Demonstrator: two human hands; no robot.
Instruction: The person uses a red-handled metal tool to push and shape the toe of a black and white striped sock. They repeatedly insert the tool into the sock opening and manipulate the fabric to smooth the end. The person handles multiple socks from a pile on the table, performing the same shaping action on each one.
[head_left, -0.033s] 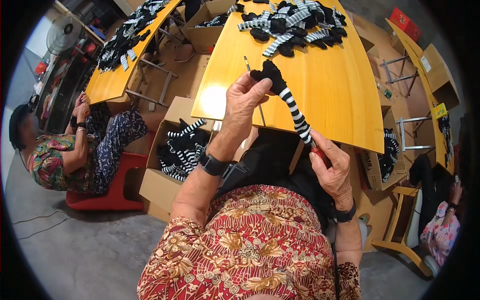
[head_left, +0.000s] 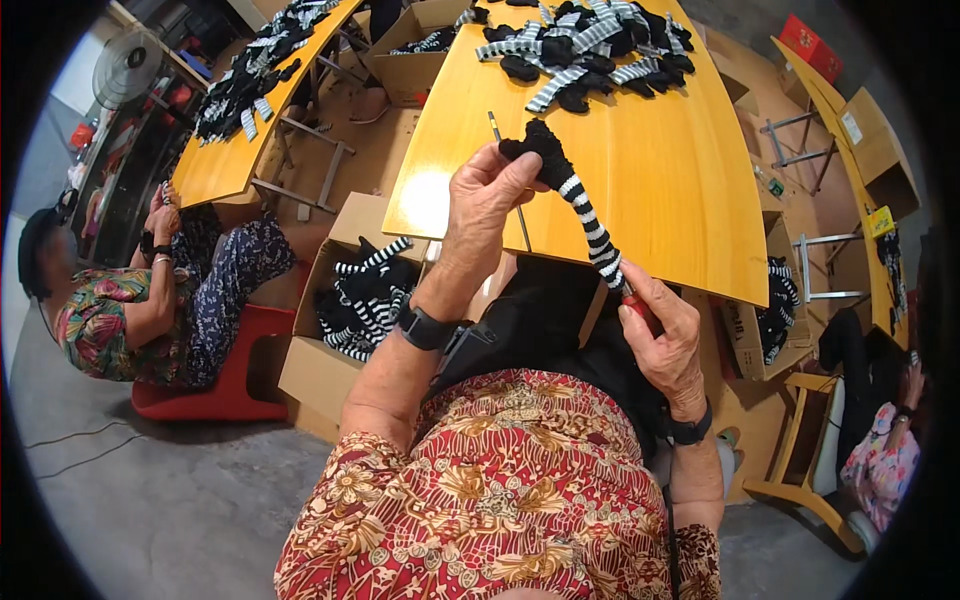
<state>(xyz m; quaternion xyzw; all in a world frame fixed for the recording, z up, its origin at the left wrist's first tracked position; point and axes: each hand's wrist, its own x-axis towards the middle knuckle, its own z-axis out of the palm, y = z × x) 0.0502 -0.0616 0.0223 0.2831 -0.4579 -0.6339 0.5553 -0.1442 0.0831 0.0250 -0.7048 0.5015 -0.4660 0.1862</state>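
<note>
A knitted sock-like piece, black at its bunched upper end and banded black and white along its narrow tube, stretches between my hands over the table's near edge. My left hand pinches the black end between thumb and fingers. Lower and to the right, my right hand is closed round a red handle at the tube's open end. Whatever the handle carries is hidden by the knit and my fingers. A thin dark rod stands just right of my left wrist, crossing the table's near edge.
Similar striped pieces are heaped at the far end of the yellow table. Cardboard boxes of them stand left and right. A co-worker sits at left on a red chair; another person is at far right.
</note>
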